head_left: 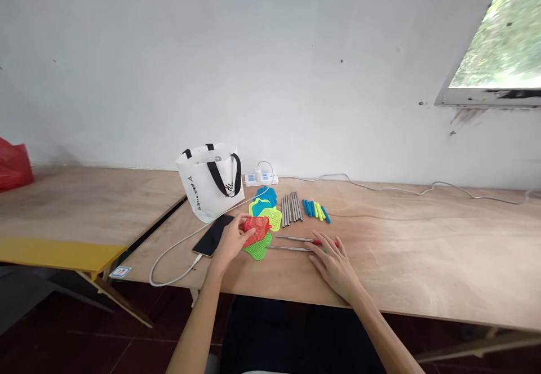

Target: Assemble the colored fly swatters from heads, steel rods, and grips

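Observation:
My left hand point(235, 235) pinches a red mesh fly swatter head point(256, 230) between thumb and fingers. Below it is a green fly swatter head point(258, 248), partly covered by the red one. My right hand point(332, 261) lies with fingers spread over two metal rods with grips. The upper rod point(291, 239) ends in a red grip point(333, 243); the lower rod point(289, 248) has a green grip, mostly hidden under the fingers. Yellow-green swatter heads point(274, 216) and blue swatter heads point(267, 194) overlap just beyond my left hand.
Several grey metal tubes point(291, 209) lie side by side, with blue and yellow grips point(316, 210) to their right. A phone point(211, 237) on a white cable point(169, 249), a white tote bag point(207, 188) and a power strip point(264, 180) stand left and behind. The table's front edge is close.

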Available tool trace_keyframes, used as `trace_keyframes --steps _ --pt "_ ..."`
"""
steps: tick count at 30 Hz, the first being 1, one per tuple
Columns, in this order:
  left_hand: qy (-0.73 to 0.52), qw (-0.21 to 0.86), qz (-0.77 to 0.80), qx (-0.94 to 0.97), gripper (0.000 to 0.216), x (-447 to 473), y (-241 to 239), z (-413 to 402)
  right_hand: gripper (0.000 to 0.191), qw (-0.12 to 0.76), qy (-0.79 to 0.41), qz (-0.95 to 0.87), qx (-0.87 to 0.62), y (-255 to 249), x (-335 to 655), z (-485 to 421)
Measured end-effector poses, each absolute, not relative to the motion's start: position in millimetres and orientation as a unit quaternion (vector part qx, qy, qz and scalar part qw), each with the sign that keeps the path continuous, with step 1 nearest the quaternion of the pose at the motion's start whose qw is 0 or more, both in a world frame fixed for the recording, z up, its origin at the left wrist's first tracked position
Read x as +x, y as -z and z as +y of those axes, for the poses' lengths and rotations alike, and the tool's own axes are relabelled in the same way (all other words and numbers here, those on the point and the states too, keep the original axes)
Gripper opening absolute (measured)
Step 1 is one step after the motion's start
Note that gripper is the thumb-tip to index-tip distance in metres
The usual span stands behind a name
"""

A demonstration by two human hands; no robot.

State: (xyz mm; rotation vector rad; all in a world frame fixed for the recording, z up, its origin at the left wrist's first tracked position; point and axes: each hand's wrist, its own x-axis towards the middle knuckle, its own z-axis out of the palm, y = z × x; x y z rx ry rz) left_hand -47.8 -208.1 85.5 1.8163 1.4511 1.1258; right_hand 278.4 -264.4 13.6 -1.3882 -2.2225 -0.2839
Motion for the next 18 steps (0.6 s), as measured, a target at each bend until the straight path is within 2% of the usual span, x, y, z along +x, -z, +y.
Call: trace_keyframes --steps 3,10,18 --pt "-0.418 0.275 0.541 0.676 0.034 -49.7 -82.9 -206.5 0.035 0.254 0.092 -0.811 -0.518 -13.7 278.8 -265.0" --pt "-0.355 0.283 0.572 0.683 0.037 -56.5 -75.6 -204.9 0.033 0.258 0.04 -0.802 -0.537 -14.5 278.5 -262.6" --pt "-0.453 0.336 0.494 0.662 0.044 -49.7 -86.9 -208.6 0.032 0.287 0.094 -0.779 -0.55 -5.5 286.7 -251.0"
